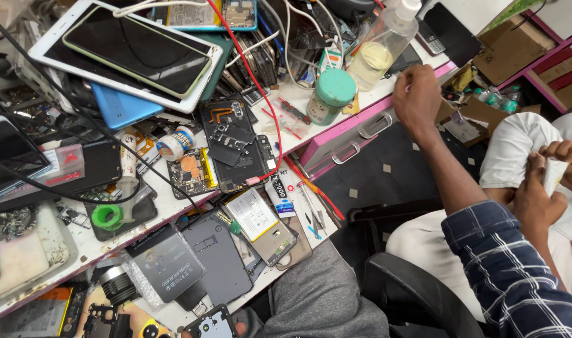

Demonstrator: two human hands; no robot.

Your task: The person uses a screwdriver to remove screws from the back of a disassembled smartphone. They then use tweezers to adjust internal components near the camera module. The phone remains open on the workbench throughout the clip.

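At the bottom edge, a fingertip (239, 327) touches a dark opened phone shell (211, 323); which hand it is and how it grips cannot be told. The cluttered bench (173, 203) carries one green-lidded jar (333, 94), one clear bottle of yellowish liquid (380, 47), one white-and-black glue tube (280, 194), one white-labelled battery (251, 216) and one grey printed pouch (167, 263). A co-worker's hand (417, 94) rests beside the bottle, above two drawer handles (373, 125).

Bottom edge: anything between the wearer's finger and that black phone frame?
Nothing visible. The fingertip touches the phone frame; the rest of the hand is out of view. A co-worker's hand is far off by the bottle.
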